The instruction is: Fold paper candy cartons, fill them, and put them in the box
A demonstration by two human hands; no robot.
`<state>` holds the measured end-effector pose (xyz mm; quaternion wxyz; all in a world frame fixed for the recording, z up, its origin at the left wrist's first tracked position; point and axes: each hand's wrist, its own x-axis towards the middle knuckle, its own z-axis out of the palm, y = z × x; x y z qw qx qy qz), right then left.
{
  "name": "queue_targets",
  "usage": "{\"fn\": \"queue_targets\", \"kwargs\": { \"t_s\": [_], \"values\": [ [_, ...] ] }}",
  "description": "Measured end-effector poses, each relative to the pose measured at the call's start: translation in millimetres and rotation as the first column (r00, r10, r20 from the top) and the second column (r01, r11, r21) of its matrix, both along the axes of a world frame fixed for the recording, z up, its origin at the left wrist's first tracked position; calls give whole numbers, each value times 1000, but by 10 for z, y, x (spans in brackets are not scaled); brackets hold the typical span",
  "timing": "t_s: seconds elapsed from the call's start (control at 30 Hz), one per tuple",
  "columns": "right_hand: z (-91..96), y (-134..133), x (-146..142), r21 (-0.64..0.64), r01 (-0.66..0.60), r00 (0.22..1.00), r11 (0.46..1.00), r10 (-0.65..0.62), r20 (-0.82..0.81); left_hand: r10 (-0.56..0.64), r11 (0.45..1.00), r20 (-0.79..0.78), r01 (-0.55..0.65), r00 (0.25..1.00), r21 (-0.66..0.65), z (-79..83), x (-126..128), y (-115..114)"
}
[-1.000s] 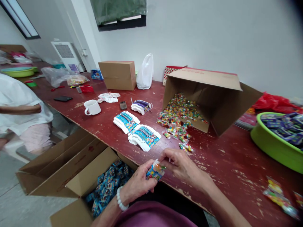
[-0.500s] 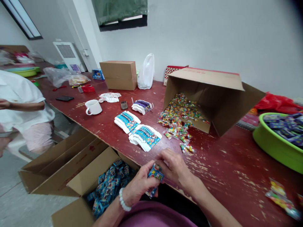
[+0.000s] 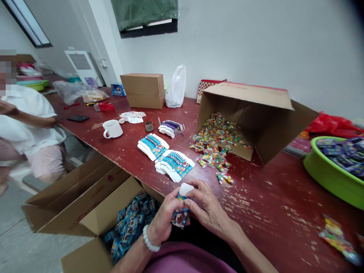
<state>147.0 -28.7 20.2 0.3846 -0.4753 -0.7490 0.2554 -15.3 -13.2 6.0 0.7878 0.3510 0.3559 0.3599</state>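
Note:
Close in front of me, above the table's near edge, my left hand (image 3: 164, 217) is closed around a small blue printed carton (image 3: 179, 217). The carton's white end flap stands up at its top. Pinching the carton near that flap are the thumb and fingers of my right hand (image 3: 207, 203). What is inside the carton is hidden. Just beyond my hands lie two fanned stacks of flat blue cartons, one nearer (image 3: 179, 165) and one farther (image 3: 153, 146). Small wrapped candies (image 3: 216, 132) spill from a cardboard box (image 3: 273, 129) lying on its side.
Below the table edge at left, an open carton (image 3: 96, 216) holds many blue packets (image 3: 133, 220). A white mug (image 3: 113, 129), a closed cardboard box (image 3: 143, 91) and a white bag (image 3: 175, 89) stand farther back. A green basin (image 3: 327, 178) is at right; a co-worker (image 3: 31, 125) sits at left.
The carton has turned in my hands, and its white flap now shows upright. My right-hand fingers have shifted from covering the carton's top to its right side.

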Motion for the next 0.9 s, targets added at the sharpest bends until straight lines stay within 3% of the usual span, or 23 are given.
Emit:
{"fn": "queue_targets", "kwargs": {
  "t_s": [0.07,0.17,0.23,0.47,0.6,0.73,0.8,0.9],
  "values": [
    [-49,-9,-15,-29,44,995,999,-46,-92,66,993,65,-59,996,-100,-14,5,28],
    [-162,-16,-46,-22,214,956,977,-214,-201,134,965,114,-103,984,-241,-22,2,75],
    [-229,-24,-78,-35,241,941,970,-242,-236,166,949,131,-122,977,-292,-22,-2,87],
    [-224,-35,-148,-51,173,929,984,-180,-325,240,942,100,-207,966,-266,-86,31,35],
    [-278,46,-158,-257,22,882,966,-140,-450,221,955,78,-199,972,-221,-134,31,11],
    [-381,119,-199,-407,-46,770,912,-227,-597,182,972,83,-166,980,-168,-109,2,1],
    [-363,126,-203,-411,-59,777,910,-217,-591,150,979,97,-135,984,-153,-77,-16,4],
    [-240,105,-168,-339,-50,856,940,-135,-499,116,982,97,-100,988,-162,-38,-34,20]
  ]
}}
